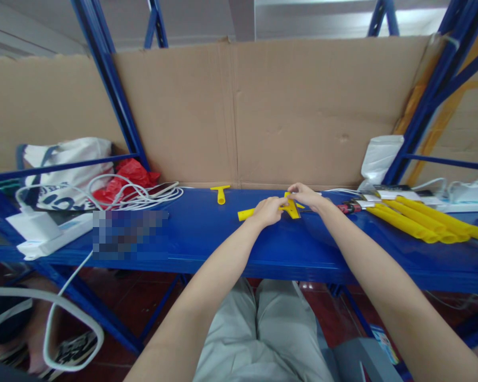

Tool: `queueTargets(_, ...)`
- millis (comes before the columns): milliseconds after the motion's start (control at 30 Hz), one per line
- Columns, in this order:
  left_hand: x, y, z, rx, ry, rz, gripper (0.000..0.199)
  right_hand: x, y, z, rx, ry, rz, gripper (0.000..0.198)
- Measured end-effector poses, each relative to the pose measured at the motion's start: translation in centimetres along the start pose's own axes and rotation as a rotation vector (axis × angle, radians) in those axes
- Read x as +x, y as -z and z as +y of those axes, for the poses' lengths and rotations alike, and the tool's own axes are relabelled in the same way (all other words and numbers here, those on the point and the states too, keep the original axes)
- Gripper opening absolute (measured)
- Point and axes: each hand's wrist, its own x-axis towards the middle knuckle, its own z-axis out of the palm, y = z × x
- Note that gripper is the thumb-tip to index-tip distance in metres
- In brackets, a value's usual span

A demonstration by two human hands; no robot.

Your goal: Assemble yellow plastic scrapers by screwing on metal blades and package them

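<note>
Left hand (269, 211): wrapped round the yellow tool (245, 214), covering part of its handle
Right hand (307, 197): fingers at the tool's head; can't tell whether they pinch
Red-black item (348, 208): right of the grip, partly lost behind the forearm

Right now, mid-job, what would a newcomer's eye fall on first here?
Most likely the bright yellow tool over the middle of the blue shelf, with the left hand around its handle and the right hand at its head. Next come the yellow tubular pieces side by side on the right, then the crumpled red bag at the back left.
</note>
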Motion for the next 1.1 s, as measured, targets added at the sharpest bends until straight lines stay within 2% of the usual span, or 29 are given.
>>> queueTargets(100, 0.1, 0.0, 0.0, -0.021, 0.001, 0.021, 0.036, 0.0, 0.5, -0.2, 0.063, -0.034, 0.046, 0.029)
queueTargets(300, 0.0, 0.0, -0.1, -0.035, -0.022, 0.055, 0.045, -0.6, 1.8, -0.6, 0.039, -0.088, -0.094, 0.014)
queueTargets(500, -0.2, 0.1, 0.2, 0.017, 0.027, 0.058, 0.054, -0.8, 1.7, -0.6, 0.011, -0.098, -0.096, 0.013)
queueTargets(733, -0.2, 0.3, 0.2, 0.085, -0.001, 0.031, 0.052, -0.7, 1.5, -0.5, 0.026, -0.109, -0.13, 0.01)
queueTargets(933, -0.3, 0.6, 0.7, 0.159, 0.029, 0.009, 0.05, -0.7, 1.8, -0.4, 0.052, -0.105, -0.173, 0.016)
queueTargets(1033, -0.4, 0.8, 1.1, 0.172, 0.053, -0.001, 0.047, -0.2, 3.0, 0.5, -0.026, -0.077, -0.126, 0.022)
queueTargets(1100, -0.5, 0.9, 1.2, 0.17, 0.072, -0.017, 0.044, 0.4, 4.2, 1.8, -0.178, -0.067, -0.019, 0.026)
